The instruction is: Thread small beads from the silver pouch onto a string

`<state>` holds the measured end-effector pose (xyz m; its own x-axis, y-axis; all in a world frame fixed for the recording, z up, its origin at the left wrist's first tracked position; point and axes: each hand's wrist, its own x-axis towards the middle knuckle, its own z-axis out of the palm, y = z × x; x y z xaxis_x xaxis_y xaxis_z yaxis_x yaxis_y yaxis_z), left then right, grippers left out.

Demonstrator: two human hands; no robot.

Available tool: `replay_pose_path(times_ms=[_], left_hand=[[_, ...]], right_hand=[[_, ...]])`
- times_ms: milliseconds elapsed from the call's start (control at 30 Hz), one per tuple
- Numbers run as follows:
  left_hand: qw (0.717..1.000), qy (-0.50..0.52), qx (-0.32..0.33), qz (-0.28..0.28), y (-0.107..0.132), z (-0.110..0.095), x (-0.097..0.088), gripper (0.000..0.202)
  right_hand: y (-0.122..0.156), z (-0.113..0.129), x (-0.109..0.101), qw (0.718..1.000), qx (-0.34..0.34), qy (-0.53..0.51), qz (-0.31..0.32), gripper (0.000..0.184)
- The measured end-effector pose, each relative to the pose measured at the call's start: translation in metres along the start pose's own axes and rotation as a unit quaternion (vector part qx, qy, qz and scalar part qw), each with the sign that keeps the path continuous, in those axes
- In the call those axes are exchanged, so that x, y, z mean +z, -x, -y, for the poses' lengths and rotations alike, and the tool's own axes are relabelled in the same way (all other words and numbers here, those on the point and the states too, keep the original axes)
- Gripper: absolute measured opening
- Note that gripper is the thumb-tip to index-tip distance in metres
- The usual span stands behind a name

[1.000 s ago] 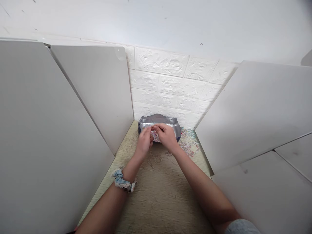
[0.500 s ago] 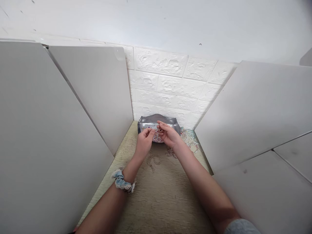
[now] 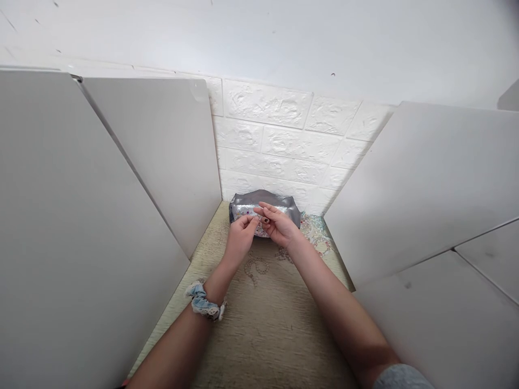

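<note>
Over a silver pouch (image 3: 263,198) holding many small colourful beads, my two hands meet almost fingertip to fingertip. My left hand (image 3: 242,233) is closed in a pinch, thumb against forefinger; whatever it grips is too small to make out. My right hand (image 3: 279,224) has its thumb and a finger drawn together near the left fingertips, with other fingers stretched out. What lies between its fingertips, if anything, cannot be seen. A curled string of pale beads (image 3: 256,266) rests on the table just below the hands.
Behind the pouch rises a white brick-patterned wall (image 3: 284,146). White panels stand at left (image 3: 162,140) and right (image 3: 438,167) of the wooden tabletop (image 3: 267,335). More bead strands (image 3: 318,232) lie right of the pouch. A blue scrunchie (image 3: 205,302) circles my left wrist.
The fingers of my right hand have shifted slightly left and spread a little more. My left hand stays nearly in place, still pinching. The pouch and bead strands have not moved.
</note>
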<state>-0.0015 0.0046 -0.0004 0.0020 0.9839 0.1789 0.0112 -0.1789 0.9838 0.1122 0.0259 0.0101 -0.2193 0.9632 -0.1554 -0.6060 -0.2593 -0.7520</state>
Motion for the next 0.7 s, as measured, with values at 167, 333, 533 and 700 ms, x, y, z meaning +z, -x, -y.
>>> replay_pose_path(times_ms=[167, 333, 533, 700], left_hand=[[1.0, -0.004, 0.012, 0.005, -0.0004, 0.0017, -0.0005, 0.023], [1.0, -0.002, 0.01, 0.005, -0.0003, 0.0026, -0.0006, 0.025], [1.0, -0.004, -0.009, -0.005, 0.0014, -0.0026, -0.0008, 0.023], [1.0, -0.015, -0.017, -0.007, 0.0018, -0.0052, -0.0012, 0.023]], right_hand=[[0.0019, 0.0, 0.0016, 1.0, 0.012, 0.013, 0.019, 0.018], [0.0013, -0.0002, 0.0, 0.999, 0.013, 0.011, 0.029, 0.02], [0.0019, 0.0003, -0.0002, 0.999, 0.014, 0.02, 0.042, 0.025], [0.0015, -0.0004, -0.0008, 0.998, 0.012, 0.028, 0.048, 0.032]])
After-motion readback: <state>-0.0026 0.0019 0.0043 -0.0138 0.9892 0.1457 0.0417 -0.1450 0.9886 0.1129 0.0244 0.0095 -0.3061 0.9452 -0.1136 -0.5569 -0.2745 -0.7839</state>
